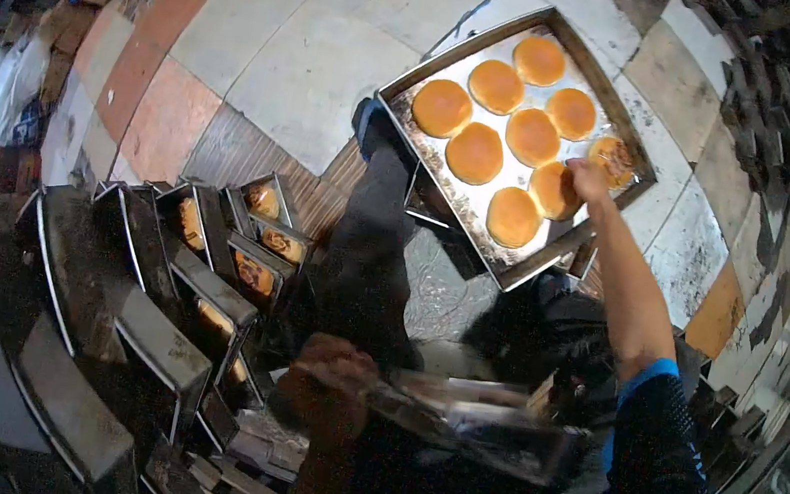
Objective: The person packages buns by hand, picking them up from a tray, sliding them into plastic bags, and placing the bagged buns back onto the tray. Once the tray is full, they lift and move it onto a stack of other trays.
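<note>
A square metal tray (625,118) holds several round golden buns (474,153), tilted across the floor in front of me. My right hand (588,181) reaches over its right side, fingers curled at a bun with a dark, rough-looking top (613,162). Beside that hand, another smooth bun (552,190) is partly covered by it. Low in the view, my left hand (331,378) is dim and closed on the end of a metal pan (491,424), which is smeared by motion.
On my left stand rows of long metal tins (162,341), some with browned bread (253,275) inside. More dark tins (781,119) are stacked along the right. Worn tiles (325,60) cover the floor. My leg (370,244) is close by the tray's left edge.
</note>
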A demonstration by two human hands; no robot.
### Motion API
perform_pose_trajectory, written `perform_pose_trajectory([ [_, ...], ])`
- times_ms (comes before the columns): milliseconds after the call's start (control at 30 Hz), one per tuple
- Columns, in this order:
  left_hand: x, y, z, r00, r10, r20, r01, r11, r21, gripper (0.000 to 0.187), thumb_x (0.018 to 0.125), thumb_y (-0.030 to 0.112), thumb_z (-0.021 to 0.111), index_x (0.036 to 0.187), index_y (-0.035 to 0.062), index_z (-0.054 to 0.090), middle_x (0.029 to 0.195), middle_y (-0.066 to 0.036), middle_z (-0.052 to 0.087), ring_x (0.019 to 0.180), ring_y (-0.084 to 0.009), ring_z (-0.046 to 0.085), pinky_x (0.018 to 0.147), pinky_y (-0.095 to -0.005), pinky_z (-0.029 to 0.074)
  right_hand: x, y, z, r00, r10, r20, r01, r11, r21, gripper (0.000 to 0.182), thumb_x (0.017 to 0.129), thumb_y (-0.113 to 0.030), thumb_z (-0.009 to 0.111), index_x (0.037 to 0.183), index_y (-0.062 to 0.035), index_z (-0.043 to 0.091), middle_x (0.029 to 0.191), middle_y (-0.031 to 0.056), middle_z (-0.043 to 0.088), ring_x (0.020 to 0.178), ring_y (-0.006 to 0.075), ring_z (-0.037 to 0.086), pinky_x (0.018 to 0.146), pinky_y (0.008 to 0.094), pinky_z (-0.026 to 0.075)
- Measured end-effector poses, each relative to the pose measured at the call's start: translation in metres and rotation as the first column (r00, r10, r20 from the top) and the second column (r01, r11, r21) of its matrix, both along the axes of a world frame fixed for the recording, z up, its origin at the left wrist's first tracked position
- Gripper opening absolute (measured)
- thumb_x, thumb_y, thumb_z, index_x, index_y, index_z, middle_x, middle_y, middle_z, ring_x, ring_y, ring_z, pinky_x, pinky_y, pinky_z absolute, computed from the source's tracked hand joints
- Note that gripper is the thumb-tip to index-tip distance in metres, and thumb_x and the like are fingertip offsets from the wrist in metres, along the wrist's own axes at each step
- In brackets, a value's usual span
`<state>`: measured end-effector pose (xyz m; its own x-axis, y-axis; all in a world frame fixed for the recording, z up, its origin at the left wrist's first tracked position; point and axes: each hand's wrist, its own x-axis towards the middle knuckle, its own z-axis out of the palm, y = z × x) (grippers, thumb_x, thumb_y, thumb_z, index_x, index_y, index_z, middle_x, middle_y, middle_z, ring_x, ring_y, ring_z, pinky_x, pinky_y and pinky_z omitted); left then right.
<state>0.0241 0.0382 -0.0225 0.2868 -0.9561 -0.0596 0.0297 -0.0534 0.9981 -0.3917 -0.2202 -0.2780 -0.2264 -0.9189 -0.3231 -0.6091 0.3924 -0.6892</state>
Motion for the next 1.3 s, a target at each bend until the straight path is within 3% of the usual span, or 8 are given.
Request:
perform_pose_trajectory([
  [167,-0.012,-0.003,0.013,0.851,0.155,-0.502,-0.108,0.987,0.121,0.03,0.09,0.022,0.067,0.098,-0.0063,0.059,0.087,-0.013,0.058,0.071,-0.0197,0.061,0.057,-0.0345,0.057,0.017,-0.031,0.011,0.996,-0.066,-0.065,0.088,0.893,0.442,0.041,0.084,-0.03,0.057,0.089,0.0092,0.067,0.075,0.0135,0.067,0.066,0.0215,0.064,0.061,0.038,0.05],
  [267,-0.004,-0.004,0.003,0.938,-0.135,-0.32,0.101,0.988,-0.121,0.029,0.087,0.016,0.069,0.101,-0.0066,0.058,0.093,-0.015,0.056,0.073,-0.0213,0.061,0.062,-0.0371,0.057,0.042,0.025,0.025,0.851,0.04,-0.523,-0.164,0.967,-0.194,0.038,0.095,-0.029,0.048,0.088,0.0056,0.062,0.072,0.0289,0.062,0.07,0.047,0.061,0.066,0.0514,0.048],
  [467,-0.019,0.0,0.014,0.997,0.07,0.044,-0.07,0.998,-0.006,0.026,0.087,0.017,0.07,0.095,-0.0056,0.061,0.083,-0.014,0.06,0.072,-0.0205,0.059,0.074,-0.0374,0.055,0.035,0.045,0.038,0.932,-0.05,-0.359,-0.039,0.971,-0.237,0.036,0.098,-0.026,0.044,0.089,0.0051,0.06,0.077,0.0326,0.06,0.077,0.0503,0.06,0.069,0.0533,0.047],
  [600,-0.018,-0.009,0.015,0.93,0.207,-0.305,-0.192,0.978,0.081,0.027,0.088,0.024,0.07,0.088,-0.0022,0.063,0.083,-0.01,0.064,0.073,-0.0166,0.059,0.07,-0.0306,0.051,-0.06,0.013,-0.044,0.982,-0.047,-0.181,-0.05,0.865,-0.498,0.033,0.097,-0.02,0.037,0.088,0.0021,0.061,0.073,0.004,0.061,0.066,0.0175,0.058,0.063,0.0348,0.048],
  [800,-0.03,-0.016,0.017,0.898,0.26,-0.355,-0.199,0.959,0.201,0.025,0.091,0.022,0.064,0.088,-0.0023,0.066,0.072,-0.005,0.062,0.056,-0.0117,0.056,0.052,-0.0257,0.046,-0.005,0.04,0.161,0.536,-0.461,0.708,0.523,0.839,0.15,0.027,0.095,-0.023,0.046,0.104,-0.0042,0.063,0.102,0.0118,0.068,0.092,0.0225,0.066,0.079,0.0389,0.052],
  [933,-0.034,-0.031,0.039,0.944,0.315,-0.101,-0.279,0.922,0.269,0.025,0.092,0.02,0.062,0.093,-0.0055,0.066,0.066,-0.003,0.059,0.047,-0.009,0.052,0.045,-0.0233,0.04,0.038,0.143,0.28,0.03,-0.193,0.981,0.139,0.972,0.187,0.034,0.086,-0.025,0.064,0.112,-0.003,0.061,0.11,0.0113,0.066,0.103,0.0207,0.064,0.089,0.0382,0.052],
  [1067,-0.048,-0.014,0.041,0.99,0.126,-0.067,-0.116,0.984,0.133,0.022,0.092,0.016,0.066,0.102,-0.0041,0.064,0.071,0.0,0.06,0.048,-0.0051,0.046,0.044,-0.0213,0.037,0.093,0.229,0.35,0.317,0.01,0.948,-0.284,0.955,0.085,0.052,0.081,-0.012,0.072,0.127,0.0028,0.054,0.118,0.0085,0.064,0.108,0.0167,0.061,0.096,0.0306,0.045],
  [1300,-0.017,0.052,0.088,0.981,0.136,-0.139,-0.109,0.977,0.185,0.021,0.093,0.02,0.066,0.101,-0.0003,0.065,0.071,0.001,0.058,0.05,-0.003,0.046,0.039,-0.0193,0.036,0.093,0.325,0.383,-0.062,-0.203,0.977,-0.066,0.978,0.199,0.055,0.086,-0.006,0.067,0.134,0.0067,0.045,0.127,0.0127,0.059,0.118,0.0201,0.057,0.102,0.0342,0.046],
])
